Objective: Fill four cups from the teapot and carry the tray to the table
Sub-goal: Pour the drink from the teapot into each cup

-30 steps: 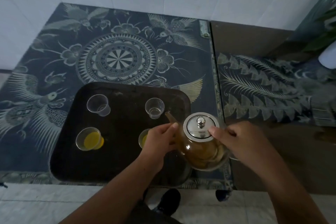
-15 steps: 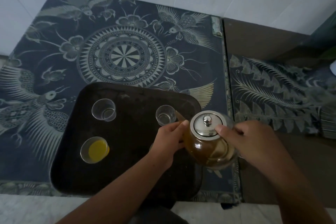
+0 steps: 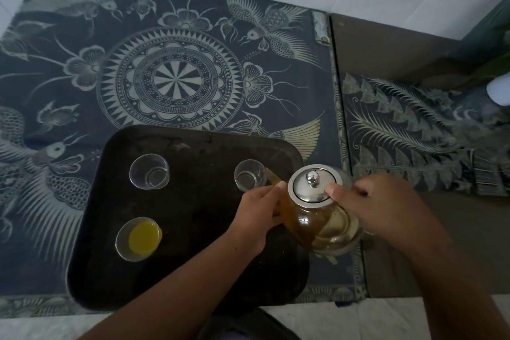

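Observation:
A glass teapot (image 3: pixel 325 218) with a steel lid and amber tea hangs tilted over the right end of the dark tray (image 3: pixel 193 270). Its spout points at the empty back-right cup (image 3: pixel 248 174). My right hand (image 3: pixel 386 210) grips the handle, thumb pressed on the lid. At the base of the spout, the thumb and fingers of my left hand (image 3: pixel 259 215) hold the pot's front. The back-left cup (image 3: pixel 149 171) is empty. The front-left cup (image 3: pixel 139 237) holds yellow tea. My left hand hides a front-right cup.
The tray lies on a dark patterned cloth (image 3: pixel 171 80) at the counter's front edge, with a white tiled wall behind. A second patterned cloth (image 3: pixel 414 130) covers the lower surface to the right. A white object (image 3: pixel 499 91) sits at the far right edge.
Both hands have carried the teapot a little away from me, so the spout went from the front-right cup to the back-right one. The front-right cup has slipped out of sight under my left hand.

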Tool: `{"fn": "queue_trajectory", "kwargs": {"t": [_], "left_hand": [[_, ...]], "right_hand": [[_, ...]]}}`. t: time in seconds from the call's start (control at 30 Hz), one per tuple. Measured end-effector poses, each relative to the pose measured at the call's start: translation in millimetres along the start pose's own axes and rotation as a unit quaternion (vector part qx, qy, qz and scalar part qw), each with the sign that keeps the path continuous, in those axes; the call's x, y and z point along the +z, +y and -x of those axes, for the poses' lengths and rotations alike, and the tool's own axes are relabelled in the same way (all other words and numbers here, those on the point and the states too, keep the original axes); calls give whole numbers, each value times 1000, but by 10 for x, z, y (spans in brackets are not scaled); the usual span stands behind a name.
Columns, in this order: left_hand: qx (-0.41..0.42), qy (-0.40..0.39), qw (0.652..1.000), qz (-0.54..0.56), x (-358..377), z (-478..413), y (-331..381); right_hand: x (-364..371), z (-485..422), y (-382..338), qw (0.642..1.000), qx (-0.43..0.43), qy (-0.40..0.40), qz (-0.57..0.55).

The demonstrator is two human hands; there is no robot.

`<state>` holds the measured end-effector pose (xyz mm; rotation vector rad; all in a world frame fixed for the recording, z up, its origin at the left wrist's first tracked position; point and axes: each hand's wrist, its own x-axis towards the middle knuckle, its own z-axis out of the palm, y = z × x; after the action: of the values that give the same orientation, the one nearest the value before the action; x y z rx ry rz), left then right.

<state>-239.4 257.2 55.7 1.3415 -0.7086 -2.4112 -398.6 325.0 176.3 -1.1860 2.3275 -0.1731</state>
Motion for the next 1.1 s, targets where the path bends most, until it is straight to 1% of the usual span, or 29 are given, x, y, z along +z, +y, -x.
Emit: {"fn": "queue_trajectory", "kwargs": {"t": [0.23,0.6,0.87,1.1], "left_hand": [[-18,-11,999,28,-31,-18,-21],[-37,-22,998,55,-55,-53,6],[-44,-28,997,61,-66,-75,-15],[-48,-25,996,73,-91,-98,-33]], "right_hand": [[-7,-44,-74,1000,11,-22,13],[-23,-75,-244,998,17,-7,63],[-45,-104,-310,995,19,-16,97],[-59,-118,-369,994,24,-24,105]]}}
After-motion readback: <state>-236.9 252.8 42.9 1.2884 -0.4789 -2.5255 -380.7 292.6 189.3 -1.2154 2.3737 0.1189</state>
